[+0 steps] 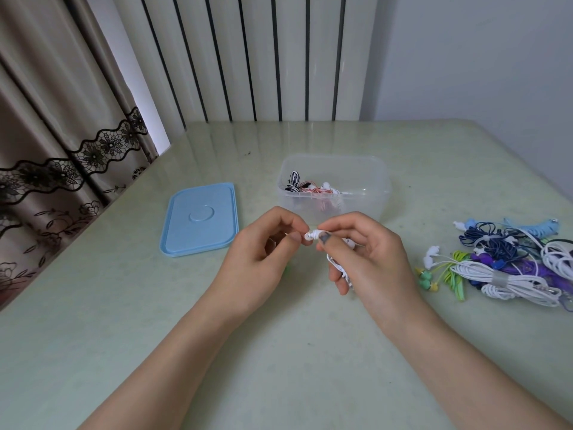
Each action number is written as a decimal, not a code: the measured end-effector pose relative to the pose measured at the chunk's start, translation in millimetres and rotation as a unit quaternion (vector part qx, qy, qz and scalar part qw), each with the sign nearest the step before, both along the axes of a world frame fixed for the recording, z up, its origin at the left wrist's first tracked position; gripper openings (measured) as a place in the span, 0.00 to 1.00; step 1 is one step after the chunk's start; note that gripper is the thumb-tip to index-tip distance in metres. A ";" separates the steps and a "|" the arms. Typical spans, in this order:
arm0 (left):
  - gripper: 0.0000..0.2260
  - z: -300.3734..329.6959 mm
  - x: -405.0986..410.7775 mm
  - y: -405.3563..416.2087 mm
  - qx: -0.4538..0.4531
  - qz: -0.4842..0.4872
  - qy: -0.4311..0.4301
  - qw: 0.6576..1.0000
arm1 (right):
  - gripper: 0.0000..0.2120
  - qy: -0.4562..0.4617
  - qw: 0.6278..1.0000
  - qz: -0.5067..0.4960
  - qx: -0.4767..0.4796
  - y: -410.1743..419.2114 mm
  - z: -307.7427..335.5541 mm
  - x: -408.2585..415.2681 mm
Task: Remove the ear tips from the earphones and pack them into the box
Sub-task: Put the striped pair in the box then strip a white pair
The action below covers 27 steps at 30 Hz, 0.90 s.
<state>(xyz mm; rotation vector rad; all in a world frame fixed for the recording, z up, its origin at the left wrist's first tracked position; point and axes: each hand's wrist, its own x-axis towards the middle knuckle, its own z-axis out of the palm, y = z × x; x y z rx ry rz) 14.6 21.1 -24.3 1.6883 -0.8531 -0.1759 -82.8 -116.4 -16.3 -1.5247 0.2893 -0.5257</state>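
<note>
The right hand (362, 252) is gripping a white earphone (319, 234) between thumb and forefinger, with the rest of its white cable (336, 265) bunched under the curled lower fingers. The left hand (266, 243) is pinching the ear tip (308, 236) at the earphone's end, thumb and forefinger closing on it, other fingers curled loosely. Both hands are hovering above the bench (279, 352), just in front of the clear box (384, 181).

The box is sitting open, already holding a few earphones: a black-and-white striped set, a pink one and a white one. Its blue lid (200, 220) is lying flat to the left, apart from it. A pile (508, 265) of earphones, seemingly not yet stripped, is waiting at the right: white, navy, green, purple and light blue cords tangled together.

Judging from this, the tip is about to be pulled off, and that is where trouble is likely. The tip is small and soft; if it comes free suddenly, it may spring from the left fingers and roll off across the pale bench, where a white piece would be hard to spot. A weak pinch may slide off the tip and leave it seated. Pulling at an angle may stretch or tear it. The bunched cable may also slip out of the right hand and drag. Whether the left hand is already holding another tip inside its curl cannot be told.
</note>
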 end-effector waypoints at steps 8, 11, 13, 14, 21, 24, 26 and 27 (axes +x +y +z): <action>0.05 0.6 -0.6 1.6 -0.001 0.001 -0.036 0.999 | 0.04 0.000 1.000 0.001 0.005 -0.7 -0.1 0.1; 0.05 1.9 0.0 2.9 0.009 -0.005 -0.052 0.999 | 0.02 -0.003 1.000 0.008 0.018 -2.6 -0.2 0.4; 0.05 2.9 0.5 4.6 0.014 -0.008 -0.055 0.998 | 0.01 0.000 0.999 0.016 0.036 -4.6 0.1 0.8; 0.05 3.3 0.9 5.5 0.016 -0.009 -0.057 0.998 | 0.01 0.004 0.999 0.022 0.046 -5.7 0.3 1.0; 0.03 6.0 1.3 7.6 0.025 -0.039 -0.057 0.997 | 0.03 0.038 0.992 0.077 0.088 -13.3 4.0 0.9; 0.04 6.9 1.5 7.7 -0.002 -0.074 -0.014 0.997 | 0.04 0.051 0.986 0.099 0.126 -16.4 7.0 0.7; 0.03 7.0 2.1 7.9 -0.017 -0.096 0.013 0.995 | 0.03 0.059 0.981 0.113 0.148 -17.7 8.3 0.4; 0.03 6.9 2.8 7.9 -0.019 -0.105 0.024 0.994 | 0.03 0.062 0.978 0.120 0.156 -18.1 8.3 0.3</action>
